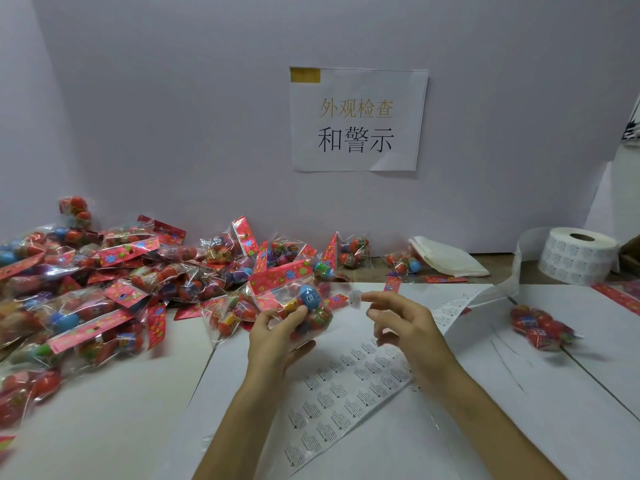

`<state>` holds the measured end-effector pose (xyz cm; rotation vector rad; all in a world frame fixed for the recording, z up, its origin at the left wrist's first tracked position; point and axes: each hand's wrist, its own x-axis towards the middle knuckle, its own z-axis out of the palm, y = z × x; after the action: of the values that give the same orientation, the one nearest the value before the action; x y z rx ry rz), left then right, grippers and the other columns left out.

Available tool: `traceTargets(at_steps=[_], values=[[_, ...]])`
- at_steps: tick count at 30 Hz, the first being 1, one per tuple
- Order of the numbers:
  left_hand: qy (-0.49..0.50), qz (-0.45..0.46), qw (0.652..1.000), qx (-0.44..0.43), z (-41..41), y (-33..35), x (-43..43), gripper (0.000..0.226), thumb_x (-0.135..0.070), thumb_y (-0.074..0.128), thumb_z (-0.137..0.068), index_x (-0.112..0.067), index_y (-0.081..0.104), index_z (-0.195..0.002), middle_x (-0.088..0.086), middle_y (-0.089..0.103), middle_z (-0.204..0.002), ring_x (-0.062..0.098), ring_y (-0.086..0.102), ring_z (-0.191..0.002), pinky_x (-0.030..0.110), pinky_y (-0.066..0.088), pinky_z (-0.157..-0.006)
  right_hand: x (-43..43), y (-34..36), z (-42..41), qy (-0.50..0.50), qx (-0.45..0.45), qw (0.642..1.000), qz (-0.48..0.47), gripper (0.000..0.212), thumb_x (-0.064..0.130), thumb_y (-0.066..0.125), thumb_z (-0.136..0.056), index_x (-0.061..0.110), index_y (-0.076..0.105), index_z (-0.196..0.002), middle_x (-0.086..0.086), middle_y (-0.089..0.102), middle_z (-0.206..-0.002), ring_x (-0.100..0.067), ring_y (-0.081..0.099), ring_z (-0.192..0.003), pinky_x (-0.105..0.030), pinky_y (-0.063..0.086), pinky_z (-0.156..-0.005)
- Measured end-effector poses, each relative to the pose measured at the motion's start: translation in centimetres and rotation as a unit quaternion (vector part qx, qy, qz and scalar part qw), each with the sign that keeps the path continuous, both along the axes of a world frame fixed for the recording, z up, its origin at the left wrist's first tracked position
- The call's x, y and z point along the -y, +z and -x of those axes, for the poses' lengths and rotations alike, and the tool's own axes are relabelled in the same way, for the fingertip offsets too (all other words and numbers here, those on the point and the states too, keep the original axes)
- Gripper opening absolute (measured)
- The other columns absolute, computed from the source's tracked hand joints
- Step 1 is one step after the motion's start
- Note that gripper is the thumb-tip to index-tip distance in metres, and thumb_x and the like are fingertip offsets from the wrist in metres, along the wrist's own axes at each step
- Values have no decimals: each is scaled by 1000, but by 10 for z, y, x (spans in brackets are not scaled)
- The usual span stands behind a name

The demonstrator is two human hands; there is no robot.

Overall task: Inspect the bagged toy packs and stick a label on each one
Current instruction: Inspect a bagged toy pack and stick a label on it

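Where the two forearms entered from the bottom edge, elbows cut off, a strip of label sheet lay diagonally on the white counter; its print was too small to read.

Left hand: fingers clamped on a toy pack, a clear bag of coloured capsules under a red flowered header card, held just above the counter. A blue capsule showed at the top; the rest lay partly hidden behind the thumb and film glare.

Right hand: thumb and forefinger pinched together, with a single small white label stuck at the forefinger tip, just beside the held pack but apart from it. The label was blurred; the remaining fingers curled loosely.

Right of the hands: one loose pack, blurred, lay on the counter well apart from the rest.

Left, mid-distance: a heap of toy packs, overlapping so that the count could not be told; the lowest ones ran off the left edge.

Farther right: a label roll stood near the wall, its tail trailing towards the hands. A folded white sheet lay beside it, with a few stray packs against the wall.

Rear: a paper sign with Chinese characters was fixed to the grey partition.
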<state>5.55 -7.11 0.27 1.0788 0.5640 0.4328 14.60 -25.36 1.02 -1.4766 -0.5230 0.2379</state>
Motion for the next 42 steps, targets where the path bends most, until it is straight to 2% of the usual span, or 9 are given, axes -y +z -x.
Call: traceTargets(at_steps=[4, 7, 12, 21, 25, 31, 35, 37, 42], values=[[-12, 59, 998, 36, 0, 3, 5, 46, -5, 68, -92, 1, 50, -135, 22, 68, -123, 34, 69, -112, 45, 58, -93, -11, -1, 12, 112, -232, 959, -118, 39, 11, 63, -83, 12, 71, -121, -2, 54, -77, -12, 41, -54, -26, 39, -57], [-18, 87, 994, 57, 1, 5, 7, 48, 0, 64, -93, 10, 48, -136, 27, 67, -125, 38, 65, -118, 45, 55, -99, -17, -5, 21, 165, -318, 917, -174, 47, 15, 66, -77, 12, 72, -124, -3, 51, -74, -12, 34, -54, -27, 34, -57], [-28, 93, 992, 76, 2, 6, 9, 43, -1, 60, -95, 13, 51, -135, 27, 66, -127, 37, 64, -121, 43, 54, -100, -19, -9, 28, 210, -353, 890, -197, 48, 16, 67, -77, 16, 73, -124, -2, 48, -72, -13, 33, -57, -28, 33, -59], [-47, 107, 990, 83, 1, 5, 11, 38, -2, 61, -94, 10, 60, -129, 22, 69, -122, 37, 62, -125, 49, 41, -116, -20, -13, 27, 211, -344, 896, -185, 49, 20, 69, -77, 19, 72, -126, -2, 51, -76, -13, 31, -60, -29, 34, -59], [-44, 92, 992, 72, 1, 6, 10, 38, -3, 61, -94, 10, 60, -129, 22, 70, -118, 33, 67, -113, 49, 42, -115, -22, -12, 27, 198, -293, 923, -149, 46, 23, 66, -80, 24, 72, -126, -3, 54, -78, -12, 34, -59, -27, 37, -58], [-39, 85, 994, 57, 2, 7, 10, 44, -6, 65, -93, 5, 56, -134, 24, 69, -123, 28, 68, -104, 43, 51, -104, -22, -11, 25, 91, -67, 993, 34, 42, 11, 56, -98, 42, 67, -125, -2, 62, -75, -10, 49, -59, -26, 49, -59], [-39, 85, 995, 41, 2, 8, 11, 48, -7, 68, -91, 5, 54, -135, 20, 72, -118, 24, 71, -97, 33, 61, -86, -21, -13, 26, 30, 38, 992, 117, 47, 13, 59, -99, 53, 61, -123, 4, 65, -78, -7, 52, -62, -23, 53, -64], [-38, 89, 995, 37, 1, 8, 11, 49, -6, 69, -89, 5, 54, -135, 19, 73, -115, 23, 72, -96, 28, 63, -74, -22, -17, 25, -25, 134, 970, 202, 50, 18, 62, -98, 52, 53, -134, 9, 63, -87, -7, 57, -66, -18, 54, -66], [-56, 109, 991, 63, 2, 6, 10, 49, -3, 68, -89, -1, 52, -135, 19, 74, -113, 32, 73, -105, 41, 59, -93, -18, -18, 19, -48, 141, 955, 256, 51, 31, 63, -98, 41, 43, -145, 11, 61, -95, -9, 63, -76, -25, 54, -76]])
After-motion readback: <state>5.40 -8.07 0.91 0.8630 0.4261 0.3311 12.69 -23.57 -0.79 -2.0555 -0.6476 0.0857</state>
